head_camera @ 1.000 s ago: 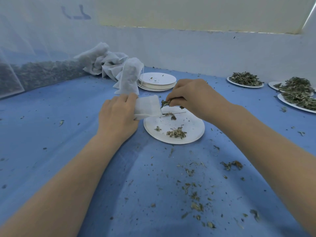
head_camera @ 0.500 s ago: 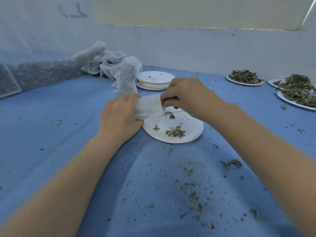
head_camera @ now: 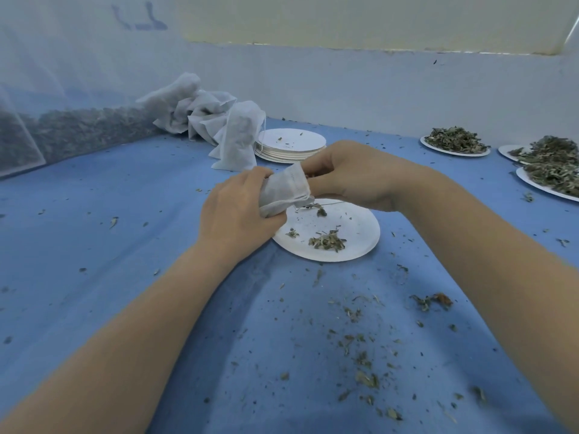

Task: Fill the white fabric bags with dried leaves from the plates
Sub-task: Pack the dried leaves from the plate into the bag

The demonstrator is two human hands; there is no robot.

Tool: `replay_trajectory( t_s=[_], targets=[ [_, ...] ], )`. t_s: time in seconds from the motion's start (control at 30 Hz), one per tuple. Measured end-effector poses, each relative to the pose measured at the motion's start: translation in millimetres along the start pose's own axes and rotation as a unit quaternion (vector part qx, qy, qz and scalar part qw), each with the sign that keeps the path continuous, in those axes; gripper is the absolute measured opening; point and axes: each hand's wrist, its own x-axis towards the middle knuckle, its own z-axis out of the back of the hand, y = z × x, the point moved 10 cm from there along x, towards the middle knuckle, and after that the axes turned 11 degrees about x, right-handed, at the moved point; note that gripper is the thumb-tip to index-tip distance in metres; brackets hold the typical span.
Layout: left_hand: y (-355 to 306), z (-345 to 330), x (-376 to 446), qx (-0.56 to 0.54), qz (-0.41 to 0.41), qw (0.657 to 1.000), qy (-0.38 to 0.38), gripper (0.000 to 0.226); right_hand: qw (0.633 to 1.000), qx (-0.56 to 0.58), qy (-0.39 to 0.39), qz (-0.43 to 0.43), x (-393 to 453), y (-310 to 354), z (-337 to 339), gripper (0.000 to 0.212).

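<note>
Head view only: left hand (head_camera: 238, 214) grips the white fabric bag (head_camera: 285, 191) by its body, mouth turned rightward, long axis roughly level. Right hand (head_camera: 347, 177) is curled at that mouth, fingertips hidden inside; whether they pinch leaves, cannot tell. Nearly emptied plate (head_camera: 360, 227) lies directly below, remaining leaves (head_camera: 327, 242) on its near side, nearer the right hand.

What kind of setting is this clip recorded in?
Probably a small hand-packing workbench for dried herbs or tea, not a home kitchen: a blue-covered table strewn with leaf bits, paper plates heaped with dried leaves, a pile of white fabric bags, and a stack of empty plates.
</note>
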Motion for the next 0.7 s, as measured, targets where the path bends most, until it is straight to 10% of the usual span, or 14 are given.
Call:
replay_trajectory(
  t_s=[0.33,0.7],
  targets=[
    [-8.6,4.9,0.1,-0.008,-0.009,1.000,-0.005,0.051,0.977,-0.110,-0.154,0.094,3.7,11.0,3.5,0.017],
    [-21.2,1.1,-1.0,0.016,-0.050,0.999,-0.001,0.048,0.974,-0.221,0.037,0.029,2.2,4.5,-18.1,0.019]
  ],
)
